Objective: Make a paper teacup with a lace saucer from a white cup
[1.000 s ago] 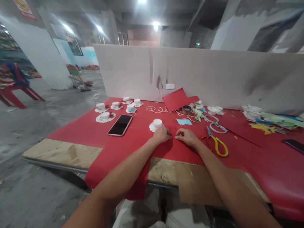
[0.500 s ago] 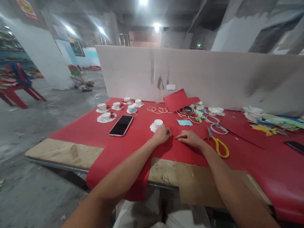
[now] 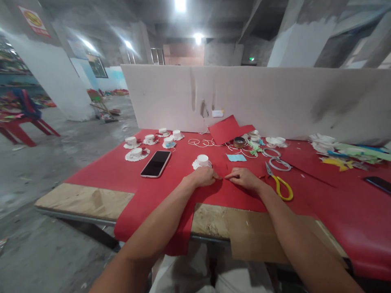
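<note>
Just in front of a small white cup on a lacy base [image 3: 202, 160], my left hand [image 3: 205, 176] rests low over the red sheet [image 3: 214, 195], index finger pointing right and the other fingers curled. My right hand [image 3: 242, 178] faces it a short gap away, its fingers pressed together and tips down on the red surface. Anything small under either hand's fingertips is hidden. Yellow-handled scissors [image 3: 279, 183] lie right of my right hand. A light blue paper piece [image 3: 236, 158] lies behind it.
A phone [image 3: 156, 164] lies left of my hands, with several white cups [image 3: 136, 153] beyond it. Brown tape [image 3: 239, 142], red paper [image 3: 227, 129] and white rings [image 3: 280, 164] lie behind. An upright pale board [image 3: 259, 101] borders the table's back.
My left hand has shifted slightly left and down, its index finger now stretched toward the right. My right hand has stayed nearly in place. The camera view has shifted slightly.
</note>
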Available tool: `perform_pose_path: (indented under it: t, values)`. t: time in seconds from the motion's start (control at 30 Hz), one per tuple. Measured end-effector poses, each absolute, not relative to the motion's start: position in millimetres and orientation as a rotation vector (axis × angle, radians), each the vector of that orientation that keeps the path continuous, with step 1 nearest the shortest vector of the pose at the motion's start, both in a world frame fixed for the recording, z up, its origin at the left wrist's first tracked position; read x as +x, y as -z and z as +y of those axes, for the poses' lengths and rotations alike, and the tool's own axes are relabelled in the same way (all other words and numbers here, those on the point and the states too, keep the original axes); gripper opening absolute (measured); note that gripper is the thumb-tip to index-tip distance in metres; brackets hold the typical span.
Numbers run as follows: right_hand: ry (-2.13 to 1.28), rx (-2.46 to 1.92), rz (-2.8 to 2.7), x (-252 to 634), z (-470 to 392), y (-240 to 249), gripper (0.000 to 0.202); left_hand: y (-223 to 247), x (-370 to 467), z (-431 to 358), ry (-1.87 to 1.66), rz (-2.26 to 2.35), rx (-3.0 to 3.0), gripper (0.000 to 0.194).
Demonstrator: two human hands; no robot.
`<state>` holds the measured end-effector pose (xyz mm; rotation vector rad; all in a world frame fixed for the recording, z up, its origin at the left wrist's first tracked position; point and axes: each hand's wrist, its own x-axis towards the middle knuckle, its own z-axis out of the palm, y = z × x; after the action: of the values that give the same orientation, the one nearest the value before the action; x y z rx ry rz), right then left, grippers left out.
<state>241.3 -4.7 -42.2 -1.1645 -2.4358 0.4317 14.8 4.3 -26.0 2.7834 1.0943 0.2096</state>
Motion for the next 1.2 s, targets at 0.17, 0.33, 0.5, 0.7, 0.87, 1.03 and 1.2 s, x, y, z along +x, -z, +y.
perform_pose_path:
  t: [0.17, 0.33, 0.5, 0.7, 0.87, 1.03, 1.2]
  values:
    - [-0.591, -1.222, -2.265, 242, -9, 39, 0.024, 27, 13, 8, -0.26, 1.004, 2.735, 0.041]
    - [-0.624, -1.205, -2.312, 241, -9, 40, 0.025, 30, 14, 10, -0.264, 1.037, 2.705, 0.04]
    - [-0.526, -1.171, -2.407, 242, -6, 42, 0.027, 28, 14, 8, -0.333, 1.098, 2.642, 0.038]
    - [-0.503, -1.216, -2.371, 243, -6, 43, 0.028, 34, 10, 11, -0.464, 0.953, 2.682, 0.034]
    - [-0.362, -1.195, -2.372, 239, -6, 46, 0.023, 39, 13, 14, -0.486, 0.963, 2.7, 0.026]
    - [-0.267, -1.185, -2.366, 236, -6, 47, 0.024, 45, 19, 12, -0.574, 1.032, 2.738, 0.022]
    - [-0.263, -1.215, -2.351, 235, -6, 48, 0.023, 49, 25, 12, -0.665, 1.094, 2.72, 0.021]
